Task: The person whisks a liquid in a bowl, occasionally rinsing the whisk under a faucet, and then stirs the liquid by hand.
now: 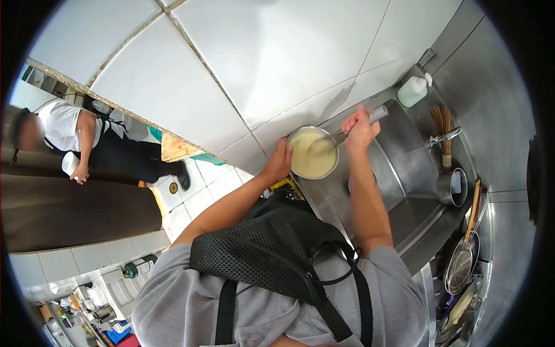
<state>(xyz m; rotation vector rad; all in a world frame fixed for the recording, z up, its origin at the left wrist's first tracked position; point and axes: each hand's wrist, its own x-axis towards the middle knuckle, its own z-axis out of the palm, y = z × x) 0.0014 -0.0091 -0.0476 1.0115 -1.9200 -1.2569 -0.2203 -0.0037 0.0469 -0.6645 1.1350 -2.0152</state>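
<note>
A round metal bowl with a pale yellow, creamy mixture stands beside the sink, close to the tiled wall. My left hand grips the bowl's left side, its fingers closed at the rim. Wrapped around the handle of a whisk is my right hand, above the bowl's right side. The whisk's wire end dips into the mixture and looks blurred.
A steel sink lies to the right, with a faucet, pump bottle, stick brush and metal pot around it. Farther down hangs a strainer. At left, a person holds stacked white cups.
</note>
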